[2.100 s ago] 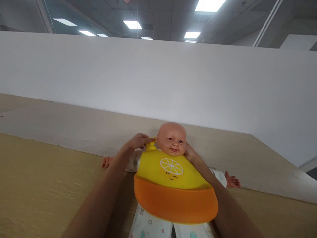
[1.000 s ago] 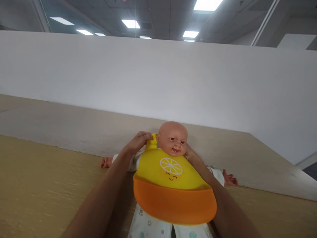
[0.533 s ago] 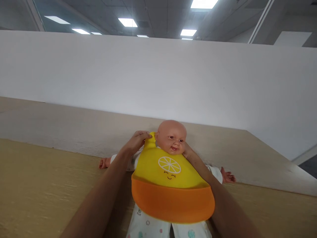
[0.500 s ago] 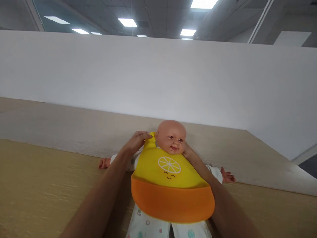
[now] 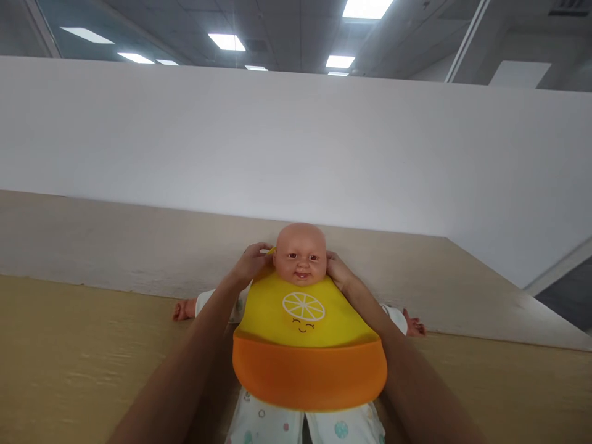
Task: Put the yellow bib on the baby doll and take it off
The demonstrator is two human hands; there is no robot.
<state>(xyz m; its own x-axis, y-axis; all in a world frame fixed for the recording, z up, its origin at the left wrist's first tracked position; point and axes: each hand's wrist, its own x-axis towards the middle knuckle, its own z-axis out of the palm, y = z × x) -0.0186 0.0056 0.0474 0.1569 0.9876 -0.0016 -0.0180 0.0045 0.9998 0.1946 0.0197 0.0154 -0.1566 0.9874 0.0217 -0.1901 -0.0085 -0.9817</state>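
1. Left fingers (image 5: 258, 248): curled in a pinch on the upper end of the bib (image 5: 309, 357), just beside the head of the doll (image 5: 300, 246); only a sliver of yellow visible at the tips.
2. Right fingers (image 5: 331, 256): bent in against the opposite side of the head, close by the ear, tips tucked behind and out of sight; clenched, released or grasping, impossible to tell.
3. Between both sets of fingers: the doll's bald head, facing straight toward the camera, chin just over the bib's neckline.
4. Over the doll's chest and belly: the bib, roughly centred, yellow above with a white citrus slice and a small smiling face in thin dark lines, orange below in a broad curved pocket.
5. Along either side of the bib: left forearm (image 5: 185, 357) and right forearm (image 5: 407, 364), slanting up from the bottom of the view.
6. Below the bib: white trousers (image 5: 268, 419) with pastel spots, cut off by the lower edge of the view.
7. Farther out: white sleeves (image 5: 395, 317), spread wide, with one doll hand (image 5: 184, 309) past each forearm.
8. Beneath the doll: surface (image 5: 92, 351), yellowish tan in front, paler behind.
9. Beyond: white wall (image 5: 277, 148), then grey ceiling (image 5: 282, 24) with bright lights (image 5: 226, 42).
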